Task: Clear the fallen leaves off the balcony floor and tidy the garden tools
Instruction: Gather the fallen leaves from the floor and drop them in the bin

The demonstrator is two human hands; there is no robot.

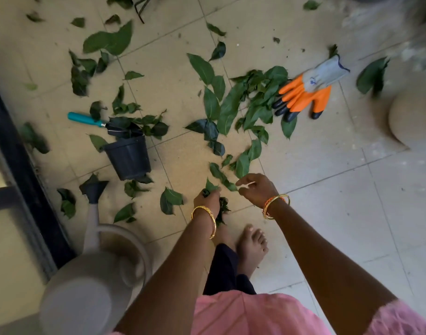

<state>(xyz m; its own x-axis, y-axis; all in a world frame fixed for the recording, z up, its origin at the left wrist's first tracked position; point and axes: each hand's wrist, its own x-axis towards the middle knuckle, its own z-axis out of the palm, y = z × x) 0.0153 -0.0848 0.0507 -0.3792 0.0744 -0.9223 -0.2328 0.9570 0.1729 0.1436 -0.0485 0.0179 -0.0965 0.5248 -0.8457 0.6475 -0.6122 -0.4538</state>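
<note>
Green fallen leaves (227, 110) lie scattered over the beige floor tiles, thickest in the middle. My left hand (207, 199) grips a bunch of gathered leaves (221, 209) low over the floor. Just right of it, my right hand (256, 189) hovers over a leaf (222, 176), with fingers loosely curled and nothing held. A teal-handled trowel (86, 119) lies at the left, its blade under leaves. Below the trowel, a black plastic pot (128, 158) lies tipped. An orange and grey pair of gloves (308, 93) lies at the upper right.
A beige watering can (93, 274) stands at the lower left, spout pointing up the frame. A dark door frame (18, 165) runs along the left edge. A round beige planter (414, 117) sits at the right edge. My bare foot (251, 245) stands below my hands.
</note>
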